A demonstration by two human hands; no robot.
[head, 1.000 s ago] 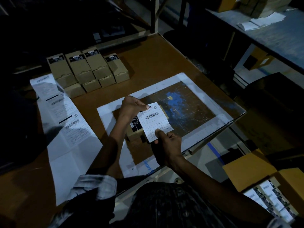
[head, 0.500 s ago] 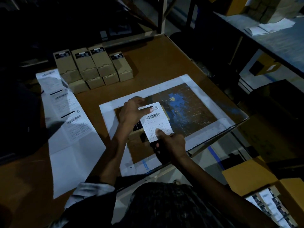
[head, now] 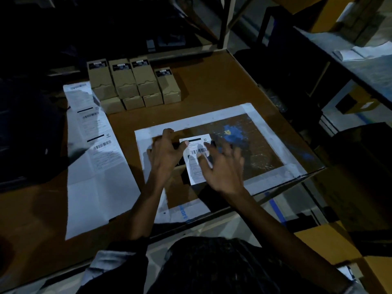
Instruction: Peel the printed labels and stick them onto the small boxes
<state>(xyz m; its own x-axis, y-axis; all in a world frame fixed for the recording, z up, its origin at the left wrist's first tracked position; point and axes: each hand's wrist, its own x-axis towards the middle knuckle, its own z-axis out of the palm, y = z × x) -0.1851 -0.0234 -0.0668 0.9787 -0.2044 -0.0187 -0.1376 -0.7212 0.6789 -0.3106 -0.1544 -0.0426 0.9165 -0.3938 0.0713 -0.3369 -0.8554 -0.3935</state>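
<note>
head view: two hands, left hand (head: pixel 164 151) and right hand (head: pixel 222 168), fingers spread, press one label (head: pixel 196 164).

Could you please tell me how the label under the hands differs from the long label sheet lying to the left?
The label is a single small piece lying on a box with the left hand and right hand spread over it; the label sheet is a long strip lying flat on the table, untouched. The sheet carries several prints and a blank lower stretch. Both are white with barcodes.

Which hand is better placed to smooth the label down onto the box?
Probably the right hand: its spread fingers already lie over the label, while the left hand touches only its top corner beside the box.
</note>
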